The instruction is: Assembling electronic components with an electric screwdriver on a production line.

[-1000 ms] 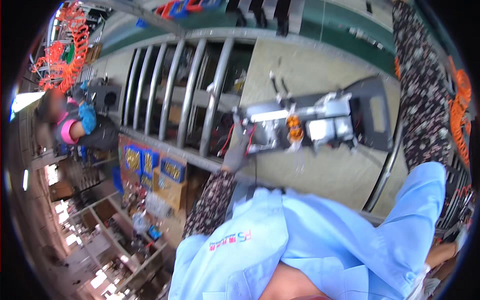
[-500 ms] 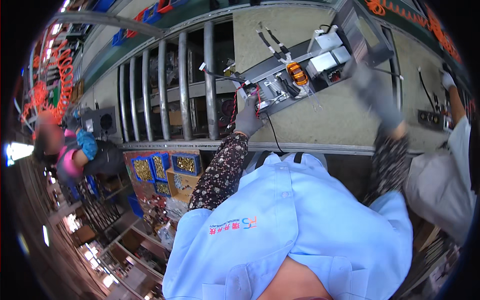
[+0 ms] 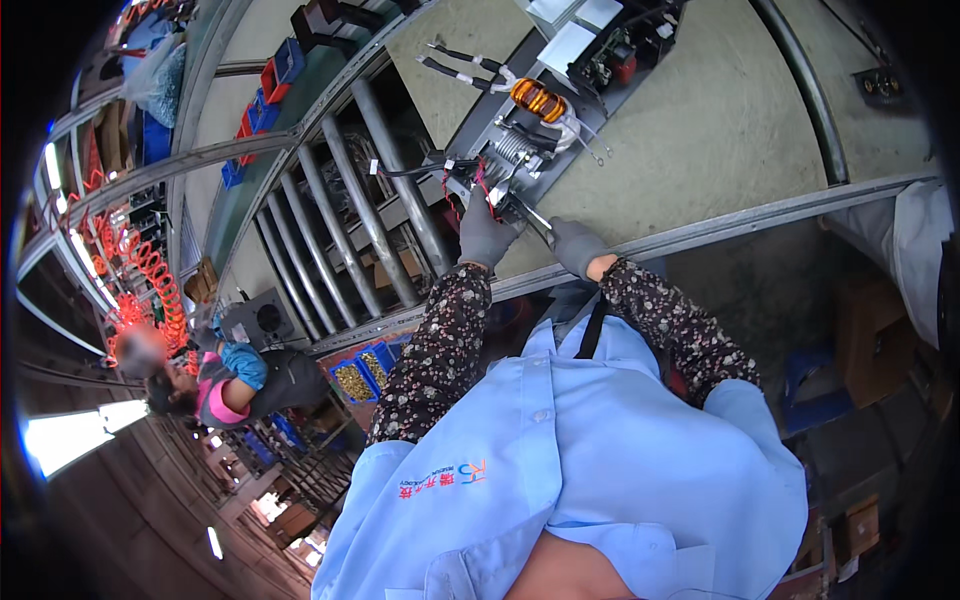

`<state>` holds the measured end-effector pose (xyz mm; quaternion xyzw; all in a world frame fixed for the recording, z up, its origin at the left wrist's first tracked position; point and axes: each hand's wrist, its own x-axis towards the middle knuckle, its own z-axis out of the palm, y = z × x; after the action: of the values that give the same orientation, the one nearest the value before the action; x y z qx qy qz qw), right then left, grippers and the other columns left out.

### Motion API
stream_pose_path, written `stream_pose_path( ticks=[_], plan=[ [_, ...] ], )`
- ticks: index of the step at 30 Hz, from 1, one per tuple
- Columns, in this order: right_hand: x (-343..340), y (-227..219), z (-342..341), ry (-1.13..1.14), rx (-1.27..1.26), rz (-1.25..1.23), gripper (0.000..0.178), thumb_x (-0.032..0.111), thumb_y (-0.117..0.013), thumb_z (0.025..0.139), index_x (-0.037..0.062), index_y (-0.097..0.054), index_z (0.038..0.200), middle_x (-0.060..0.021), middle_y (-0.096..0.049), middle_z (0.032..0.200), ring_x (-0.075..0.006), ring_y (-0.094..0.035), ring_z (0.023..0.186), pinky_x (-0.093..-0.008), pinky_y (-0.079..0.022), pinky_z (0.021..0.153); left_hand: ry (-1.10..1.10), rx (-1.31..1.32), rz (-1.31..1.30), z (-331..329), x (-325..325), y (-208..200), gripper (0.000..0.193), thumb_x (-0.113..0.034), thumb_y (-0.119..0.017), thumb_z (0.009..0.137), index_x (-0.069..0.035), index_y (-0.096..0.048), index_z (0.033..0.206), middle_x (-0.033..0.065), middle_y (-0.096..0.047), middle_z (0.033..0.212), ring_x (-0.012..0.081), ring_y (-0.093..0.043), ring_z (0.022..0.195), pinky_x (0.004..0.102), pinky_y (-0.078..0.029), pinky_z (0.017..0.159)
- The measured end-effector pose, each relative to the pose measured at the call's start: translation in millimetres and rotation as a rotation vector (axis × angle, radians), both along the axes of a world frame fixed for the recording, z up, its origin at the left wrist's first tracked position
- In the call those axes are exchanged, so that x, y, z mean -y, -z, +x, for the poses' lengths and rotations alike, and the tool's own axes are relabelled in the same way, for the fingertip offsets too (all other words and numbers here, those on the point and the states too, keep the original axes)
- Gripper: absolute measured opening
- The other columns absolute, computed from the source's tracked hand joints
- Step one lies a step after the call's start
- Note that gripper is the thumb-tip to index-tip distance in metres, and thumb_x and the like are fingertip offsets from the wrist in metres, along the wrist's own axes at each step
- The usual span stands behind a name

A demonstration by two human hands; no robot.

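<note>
A long grey metal chassis [image 3: 612, 100] lies aslant on the bench, its near-left end close to my body. On it sit a copper-wound coil [image 3: 539, 101], a finned silvery heat sink [image 3: 515, 147] and white blocks [image 3: 566, 48]. At the near end, the gloved fingers of my left hand [image 3: 485, 237] are closed on the chassis edge, beside twisted red and black wires [image 3: 482, 178]. My right hand [image 3: 577, 247], also gloved, is closed around a slim, light metal rod-like tool [image 3: 537, 214]. Its tip points into that same end; the exact contact is too small to make out.
Metal rollers [image 3: 402, 185] run left of the chassis. Blue bins of brass-coloured fasteners [image 3: 354, 383] stand below the rail at left. A person [image 3: 270, 385] works beyond them, near a grey fan box [image 3: 258, 322]. Another person's sleeve [image 3: 915, 250] shows at far right.
My right hand has come from the chassis's far-right end to its near end, beside my left hand, and now holds the slim tool. The view has turned, so the chassis appears steeper.
</note>
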<state>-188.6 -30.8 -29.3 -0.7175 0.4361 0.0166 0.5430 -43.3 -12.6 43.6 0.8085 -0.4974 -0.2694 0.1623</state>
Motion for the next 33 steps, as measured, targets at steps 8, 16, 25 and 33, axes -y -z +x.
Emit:
stream_pose_path(
  ticks=[8,16,25,33],
  plan=[
    [33,-12,9,-0.578,0.030,-0.198,0.019,0.018,-0.046,0.077,0.0021,-0.051,0.086,-0.0206,-0.057,0.078,-0.0374,-0.055,0.072,-0.0432,-0.043,0.063,-0.072,-0.020,-0.017,2,-4,9,0.063,-0.014,-0.074,0.054,-0.005,-0.040,0.107,0.0167,-0.057,0.092,0.0307,-0.056,0.085,0.0352,-0.044,0.071],
    [-9,1,4,-0.136,0.001,-0.034,0.019,0.019,-0.046,0.077,0.0033,-0.053,0.086,-0.0225,-0.056,0.079,-0.0380,-0.055,0.075,-0.0432,-0.043,0.063,-0.173,-0.011,0.003,-6,-3,-7,0.066,-0.011,-0.071,0.055,-0.009,-0.040,0.113,0.0129,-0.057,0.093,0.0274,-0.056,0.086,0.0329,-0.044,0.074],
    [-24,62,15,-0.713,-0.114,-0.385,0.021,0.016,-0.048,0.076,0.0025,-0.058,0.087,-0.0201,-0.059,0.080,-0.0368,-0.057,0.073,-0.0404,-0.045,0.063,-0.185,-0.137,0.035,-9,1,-3,0.063,-0.010,-0.068,0.057,-0.010,-0.040,0.114,0.0138,-0.056,0.096,0.0265,-0.056,0.088,0.0325,-0.044,0.075],
    [-3,1,-12,-0.057,-0.114,-0.009,0.025,0.023,-0.044,0.079,0.0030,-0.050,0.092,-0.0219,-0.057,0.082,-0.0380,-0.055,0.076,-0.0441,-0.042,0.066,-0.213,0.125,0.037,-19,0,-8,0.066,-0.017,-0.068,0.061,-0.013,-0.035,0.118,0.0132,-0.057,0.090,0.0339,-0.055,0.082,0.0396,-0.044,0.070]
  ],
)
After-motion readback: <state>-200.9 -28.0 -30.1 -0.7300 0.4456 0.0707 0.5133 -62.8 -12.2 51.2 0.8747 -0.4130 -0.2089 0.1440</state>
